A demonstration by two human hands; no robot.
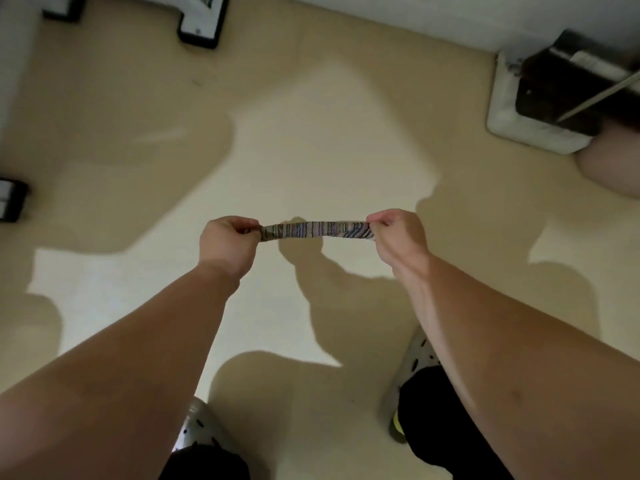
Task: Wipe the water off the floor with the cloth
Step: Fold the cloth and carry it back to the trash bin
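Note:
A striped cloth [316,230], rolled or twisted into a narrow band, is stretched level between my two hands above the beige floor [332,140]. My left hand [229,240] grips its left end with closed fingers. My right hand [398,233] grips its right end the same way. Both arms reach forward from the bottom of the head view. The frame is blurred, and I cannot make out any water on the floor.
Furniture feet stand at the top left [202,20] and the left edge [12,199]. A white base with a dark object [540,98] sits at the top right beside a wall. My feet in grey perforated shoes [412,368] are at the bottom.

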